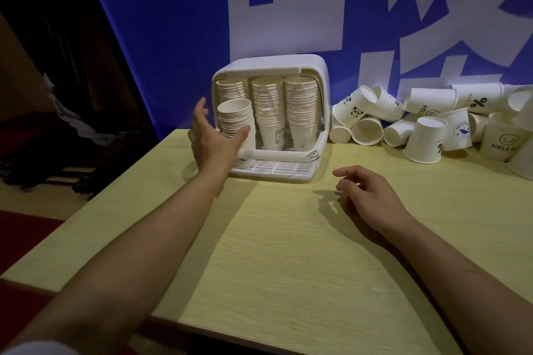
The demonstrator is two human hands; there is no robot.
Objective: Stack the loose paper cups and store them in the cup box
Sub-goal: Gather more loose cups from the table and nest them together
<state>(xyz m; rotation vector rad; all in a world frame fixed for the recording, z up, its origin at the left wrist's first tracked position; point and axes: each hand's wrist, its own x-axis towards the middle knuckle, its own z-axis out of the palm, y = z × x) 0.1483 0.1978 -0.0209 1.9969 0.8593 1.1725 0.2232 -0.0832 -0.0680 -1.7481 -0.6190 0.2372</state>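
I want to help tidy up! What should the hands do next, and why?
Probably the right hand, which holds nothing, should reach for the loose cups on the table; the left hand is already at the front stack in the cup box.

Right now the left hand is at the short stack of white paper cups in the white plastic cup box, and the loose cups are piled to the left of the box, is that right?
Not quite. The head view shows the pile of loose white paper cups to the right of the white plastic cup box, not the left. The left hand is indeed at the short stack of white paper cups.
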